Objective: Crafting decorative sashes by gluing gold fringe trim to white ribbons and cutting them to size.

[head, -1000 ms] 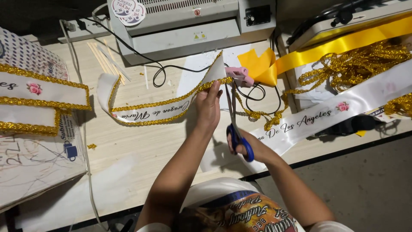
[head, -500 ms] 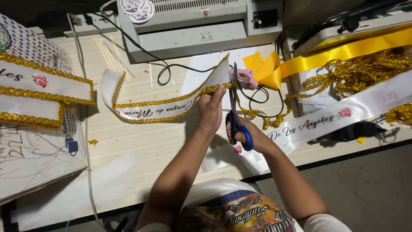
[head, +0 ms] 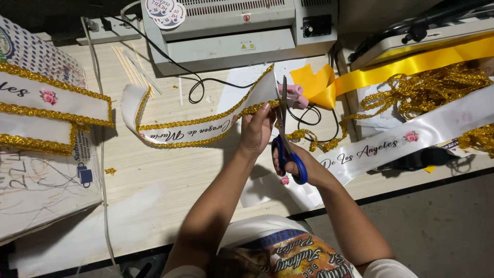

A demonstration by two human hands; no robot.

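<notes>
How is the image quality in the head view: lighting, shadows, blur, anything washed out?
Head view: lit from above, the table bright, the floor at lower right dim. The left hand and forearm throw a soft shadow leftward over the wood. The white sash and scissors are sharp, with no motion blur. The yellow ribbon is saturated, not blown out. Straight edges bow slightly toward the frame borders.

Pale wooden table [head: 154,170], grey laminator [head: 236,31], sashes [head: 391,146], gold trim [head: 432,87]
</notes>
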